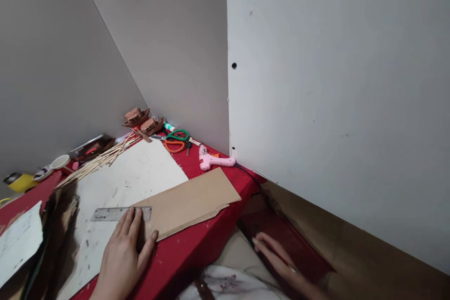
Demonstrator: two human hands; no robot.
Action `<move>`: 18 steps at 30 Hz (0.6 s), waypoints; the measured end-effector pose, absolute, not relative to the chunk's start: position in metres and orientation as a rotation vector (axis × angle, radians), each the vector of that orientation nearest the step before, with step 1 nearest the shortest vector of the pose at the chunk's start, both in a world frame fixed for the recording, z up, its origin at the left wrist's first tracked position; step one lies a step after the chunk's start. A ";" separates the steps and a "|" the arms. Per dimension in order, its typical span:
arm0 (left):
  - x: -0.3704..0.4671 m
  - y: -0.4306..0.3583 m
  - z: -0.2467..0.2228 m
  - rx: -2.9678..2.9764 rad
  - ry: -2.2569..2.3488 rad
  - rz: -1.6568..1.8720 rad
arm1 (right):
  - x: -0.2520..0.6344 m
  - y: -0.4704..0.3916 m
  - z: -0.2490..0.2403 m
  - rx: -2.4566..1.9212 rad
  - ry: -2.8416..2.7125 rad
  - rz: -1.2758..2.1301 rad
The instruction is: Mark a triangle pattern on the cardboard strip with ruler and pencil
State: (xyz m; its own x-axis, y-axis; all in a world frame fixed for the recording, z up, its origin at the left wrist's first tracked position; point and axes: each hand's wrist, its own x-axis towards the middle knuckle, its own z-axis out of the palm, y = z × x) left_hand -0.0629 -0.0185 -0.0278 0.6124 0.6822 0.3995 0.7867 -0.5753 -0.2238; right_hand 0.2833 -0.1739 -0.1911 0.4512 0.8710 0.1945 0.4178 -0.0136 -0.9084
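My left hand (124, 246) lies with stretched fingers on a metal ruler (105, 214) and the near end of a tan cardboard piece (191, 194). Its thumb rests by the cardboard's near edge. The ruler lies partly over the cardboard and partly over a white sheet (140, 176). Off the table's edge, low on the right, my right hand (276, 255) is closed around a thin reddish pencil (281, 258), slightly blurred. The pencil's tip is hidden.
A pink glue gun (216, 160), orange-handled scissors (176, 145) and green-handled scissors (179, 135) lie at the back. Beyond are small boat models (151, 126) and thin wooden sticks (101, 157). A paper cup (61, 163) stands left. A white panel (333, 103) rises at right.
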 end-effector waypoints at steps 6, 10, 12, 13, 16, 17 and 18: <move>-0.061 -0.021 -0.025 -2.459 -1.210 -0.352 | 0.298 -0.199 -0.149 -1.529 -1.190 0.361; -0.056 -0.026 -0.019 -2.485 -1.270 -0.297 | 0.298 -0.173 -0.078 -1.250 -1.516 0.236; -0.054 -0.028 -0.016 -2.495 -1.300 -0.252 | 0.286 -0.148 -0.036 -1.179 -1.559 0.172; -0.052 -0.030 -0.015 -2.496 -1.317 -0.231 | 0.278 -0.134 -0.017 -1.158 -1.595 0.183; -0.050 -0.032 -0.015 -2.499 -1.361 -0.195 | 0.241 -0.089 0.033 -1.080 -1.770 0.232; -0.049 -0.033 -0.015 -2.502 -1.372 -0.190 | 0.226 -0.074 0.045 -1.084 -1.819 0.273; -0.049 -0.034 -0.016 -2.505 -1.381 -0.187 | 0.211 -0.059 0.054 -1.110 -1.896 0.387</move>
